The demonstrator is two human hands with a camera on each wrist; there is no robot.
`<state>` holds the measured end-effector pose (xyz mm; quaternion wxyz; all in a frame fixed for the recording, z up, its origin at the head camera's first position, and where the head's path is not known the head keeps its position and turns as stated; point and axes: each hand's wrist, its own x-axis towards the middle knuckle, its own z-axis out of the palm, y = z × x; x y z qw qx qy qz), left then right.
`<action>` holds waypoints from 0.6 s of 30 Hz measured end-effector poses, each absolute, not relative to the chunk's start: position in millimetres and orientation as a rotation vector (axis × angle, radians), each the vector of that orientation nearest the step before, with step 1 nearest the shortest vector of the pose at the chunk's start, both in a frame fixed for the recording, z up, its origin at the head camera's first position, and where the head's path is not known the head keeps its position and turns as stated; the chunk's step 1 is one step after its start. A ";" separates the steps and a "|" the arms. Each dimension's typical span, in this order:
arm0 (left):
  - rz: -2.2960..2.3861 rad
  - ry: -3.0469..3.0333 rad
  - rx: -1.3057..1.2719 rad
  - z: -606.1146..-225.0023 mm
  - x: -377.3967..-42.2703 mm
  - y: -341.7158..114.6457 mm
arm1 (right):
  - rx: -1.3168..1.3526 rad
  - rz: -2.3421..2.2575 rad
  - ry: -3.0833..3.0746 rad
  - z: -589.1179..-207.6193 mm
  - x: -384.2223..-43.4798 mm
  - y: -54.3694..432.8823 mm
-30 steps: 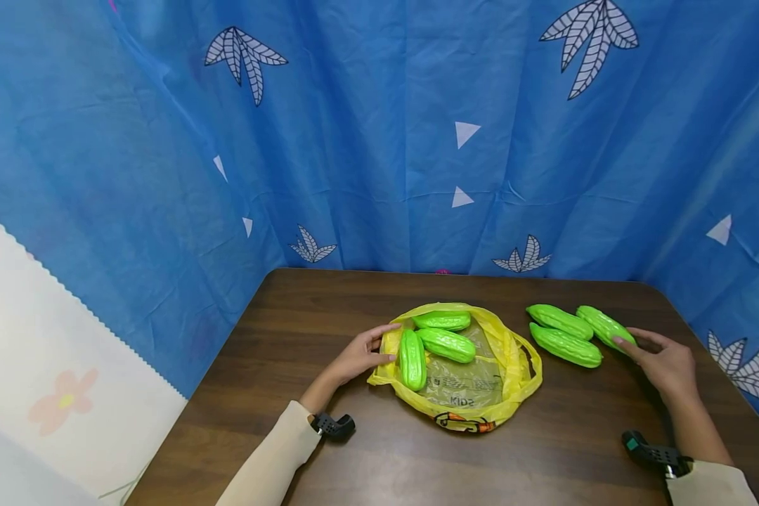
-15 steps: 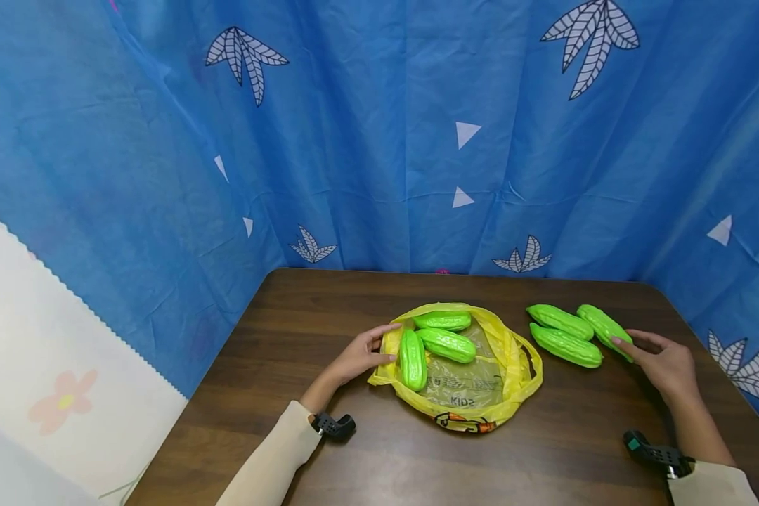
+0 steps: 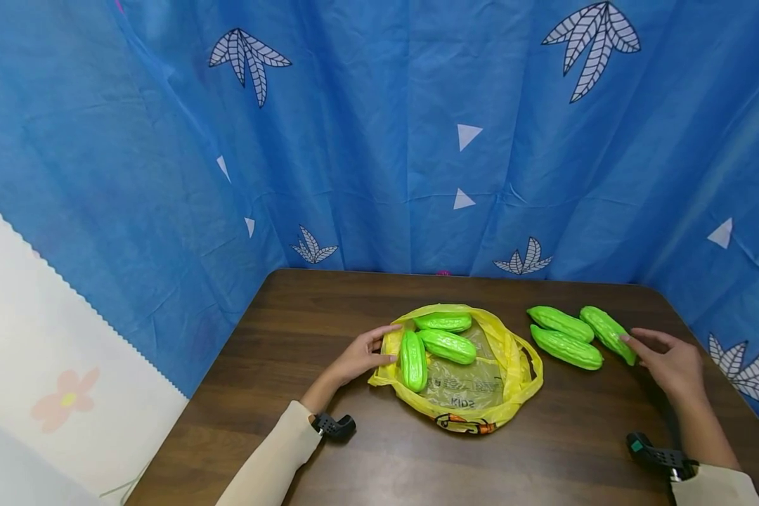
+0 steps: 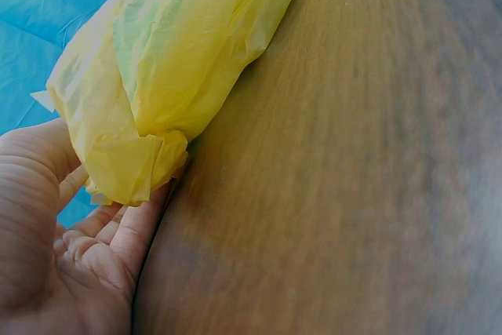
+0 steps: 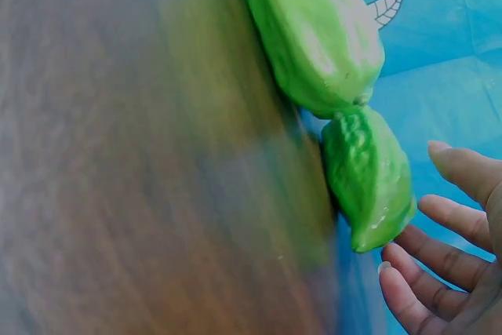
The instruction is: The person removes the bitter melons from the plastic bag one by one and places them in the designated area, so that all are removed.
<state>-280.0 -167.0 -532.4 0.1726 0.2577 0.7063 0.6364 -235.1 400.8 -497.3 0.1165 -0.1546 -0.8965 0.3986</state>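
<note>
In the head view, a yellow plastic bag (image 3: 509, 393) lies mouth-up on the table, with 3 green bitter gourds (image 3: 448, 346) inside. My left hand (image 3: 357, 358) holds the bag's left side between thumb and fingers; the left wrist view shows the crumpled bag corner (image 4: 129, 166) between them. At the right, 3 more bitter gourds (image 3: 567, 347) lie close together. Beside the rightmost bitter gourd (image 3: 607, 334) is my right hand (image 3: 673, 362), its fingers spread and loosely bent. In the right wrist view a small gap shows between those fingers (image 5: 451, 221) and the bumpy gourd (image 5: 369, 178).
The brown wooden table (image 3: 544, 450) carries the bag and gourds. A blue patterned curtain (image 3: 367, 140) hangs behind and at the right of it. White cloth with a flower print (image 3: 69, 400) hangs at the left.
My right hand has drawn slightly right, its thumb sliding off the rightmost bitter gourd toward that gourd's end. My left hand and the bag have stayed in place.
</note>
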 end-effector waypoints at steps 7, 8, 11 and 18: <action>1.811 2.001 0.738 -532.9 -280.1 -166.5 | -0.430 1.153 -2.604 -487.4 -234.1 394.3; 1.811 2.001 0.740 -533.3 -280.3 -166.5 | -0.427 1.143 -2.606 -485.5 -233.9 393.0; 1.807 2.002 0.740 -534.2 -280.8 -166.6 | -0.425 1.107 -2.611 -480.3 -233.6 388.6; 1.808 2.004 0.725 -534.7 -280.7 -166.8 | -0.405 1.097 -2.566 -470.1 -232.6 380.7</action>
